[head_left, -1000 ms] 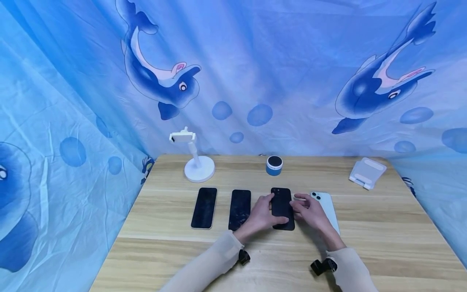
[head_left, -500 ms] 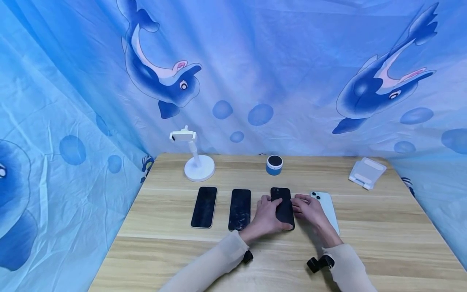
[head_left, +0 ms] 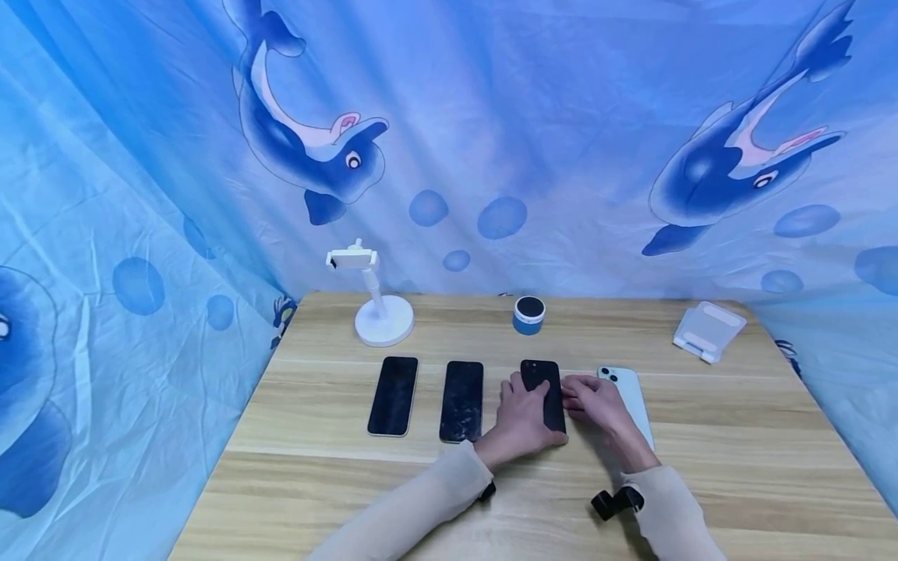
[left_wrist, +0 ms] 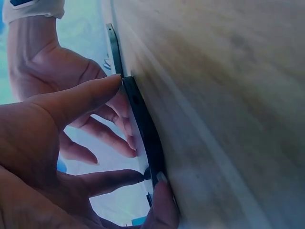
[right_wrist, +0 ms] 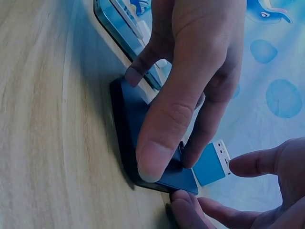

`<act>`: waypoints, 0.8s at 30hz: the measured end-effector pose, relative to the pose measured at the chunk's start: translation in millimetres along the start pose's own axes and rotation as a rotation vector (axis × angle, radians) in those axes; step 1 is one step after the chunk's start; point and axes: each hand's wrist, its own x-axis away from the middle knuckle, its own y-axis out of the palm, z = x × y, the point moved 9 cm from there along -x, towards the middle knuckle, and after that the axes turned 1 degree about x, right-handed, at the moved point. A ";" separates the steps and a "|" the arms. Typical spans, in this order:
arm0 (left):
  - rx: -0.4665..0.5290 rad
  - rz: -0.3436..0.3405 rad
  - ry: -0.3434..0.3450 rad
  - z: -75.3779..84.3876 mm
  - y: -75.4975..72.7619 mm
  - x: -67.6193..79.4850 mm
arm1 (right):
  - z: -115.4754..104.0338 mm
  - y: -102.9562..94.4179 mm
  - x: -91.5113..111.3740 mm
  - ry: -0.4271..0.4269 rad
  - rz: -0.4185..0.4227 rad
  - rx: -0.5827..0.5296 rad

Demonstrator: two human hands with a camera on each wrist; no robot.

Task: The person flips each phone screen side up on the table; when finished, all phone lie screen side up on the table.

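A black phone (head_left: 553,401) lies back up on the table. My left hand (head_left: 522,417) grips it from the left, its thumb at the near right corner and its index finger over the back. In the left wrist view, the thumb and fingers span the phone (left_wrist: 143,121), with one fingertip at its edge. My right hand (head_left: 596,403) is at the phone's right side, fingers loosely bent. The right wrist view has the right hand's (right_wrist: 257,186) fingertips right at the phone's edge, while the left hand (right_wrist: 190,71) reaches over it from the top.
Two phones lie screen up to the left, one at the far left (head_left: 393,396) and one nearer (head_left: 461,400). A pale phone (head_left: 634,397) is under the right wrist. Behind are a white phone stand (head_left: 384,322), a small blue speaker (head_left: 529,315) and a white folding stand (head_left: 710,331).
My left hand has shifted right over the black phone, its thumb sliding to the near right corner and its index finger onto the back. The right hand's fingers have drawn slightly off the back.
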 end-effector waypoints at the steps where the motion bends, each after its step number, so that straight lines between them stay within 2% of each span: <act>1: -0.013 -0.001 -0.010 1.0 0.5 -0.1 | 0.8 -0.4 0.1 0.006 -0.001 0.004; 9: -0.096 0.018 -0.041 5.1 4.5 0.4 | 6.0 -1.5 -2.5 0.032 -0.002 0.033; 14: -0.090 0.025 -0.032 7.5 4.4 0.6 | 5.8 -1.9 -3.8 0.027 0.004 0.027; 24: -0.105 0.027 -0.041 6.3 3.1 0.2 | 1.3 2.0 -3.9 -0.077 -0.025 0.103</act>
